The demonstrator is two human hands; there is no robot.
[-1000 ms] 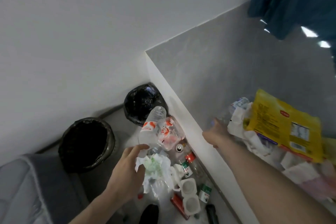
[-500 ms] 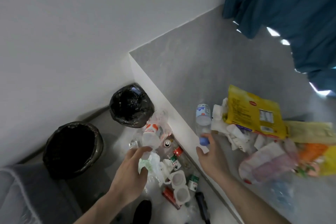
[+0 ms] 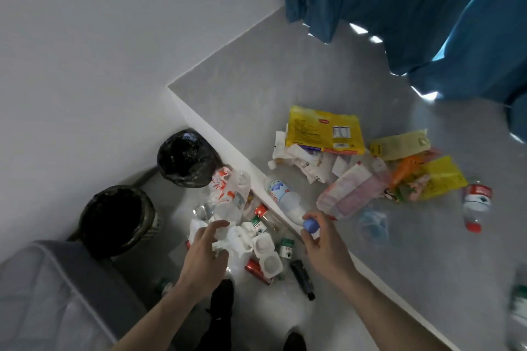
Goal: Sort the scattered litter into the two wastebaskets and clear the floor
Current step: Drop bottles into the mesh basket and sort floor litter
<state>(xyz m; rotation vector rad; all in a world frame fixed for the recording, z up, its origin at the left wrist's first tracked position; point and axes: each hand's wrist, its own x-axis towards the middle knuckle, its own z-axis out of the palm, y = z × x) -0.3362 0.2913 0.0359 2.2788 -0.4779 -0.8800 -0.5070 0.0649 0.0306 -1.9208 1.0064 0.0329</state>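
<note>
My right hand [image 3: 325, 248] grips a clear bottle with a blue cap [image 3: 285, 199] at its cap end, at the edge of the raised grey ledge [image 3: 256, 94]. My left hand [image 3: 205, 253] holds a clear bottle with an orange-and-white label [image 3: 228, 202] by its base, above a pile of litter on the floor. Two wastebaskets with black liners stand by the wall, a near one [image 3: 119, 219] and a far one [image 3: 185, 157]. On the ledge lie a yellow packet [image 3: 325, 129], crumpled white paper [image 3: 302, 159], a pink bag [image 3: 350, 194] and a red-capped bottle [image 3: 476, 202].
White yoghurt cups [image 3: 268, 253], a red can [image 3: 258, 271], a black object [image 3: 302, 279] and small bottles lie on the floor by my dark shoe [image 3: 222, 293]. A grey cushion [image 3: 42, 293] fills the lower left. A blue curtain [image 3: 413, 8] hangs over the ledge.
My right hand reached into the ledge litter, took hold of the blue-capped bottle and drew it to the ledge's edge. My left hand kept its bottle and sank a little.
</note>
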